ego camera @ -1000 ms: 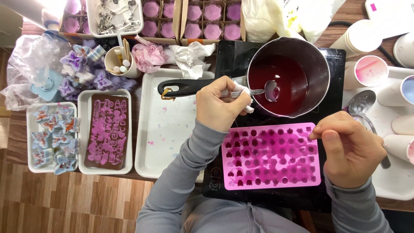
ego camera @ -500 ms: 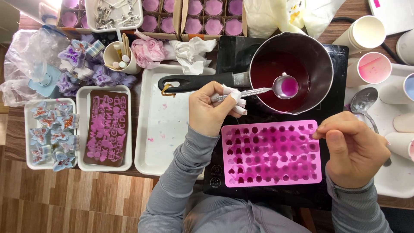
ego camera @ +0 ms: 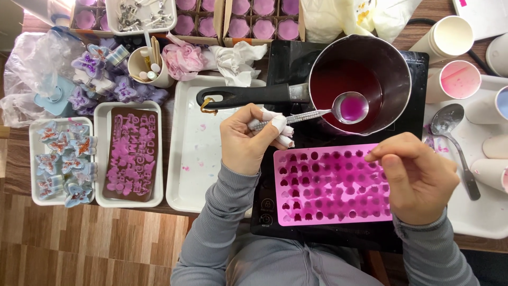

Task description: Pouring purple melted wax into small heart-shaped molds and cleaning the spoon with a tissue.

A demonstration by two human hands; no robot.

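On the crowded table (ego camera: 32, 169), left hand (ego camera: 248, 139) grips a spoon (ego camera: 338, 109); right hand (ego camera: 418, 177) pinches the pink mold's (ego camera: 330, 185) edge.

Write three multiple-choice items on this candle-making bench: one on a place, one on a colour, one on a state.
1. Where is the bowl of the ladle held by the left hand?
A. Over the saucepan
B. Over the white tray
C. Inside a paper cup

2. What colour is the silicone mould that the right hand touches?
A. Brown
B. Blue
C. Pink

3. What state is the ladle in?
A. Empty
B. Holding pink liquid
C. Lying flat on the cooktop

Answers: 1 A, the ladle's bowl sits above the dark red liquid within the pan's rim. 2 C, the mould under the right hand's fingertips is bright pink. 3 B, a pool of pink liquid fills the ladle's bowl, which is held level in the air.
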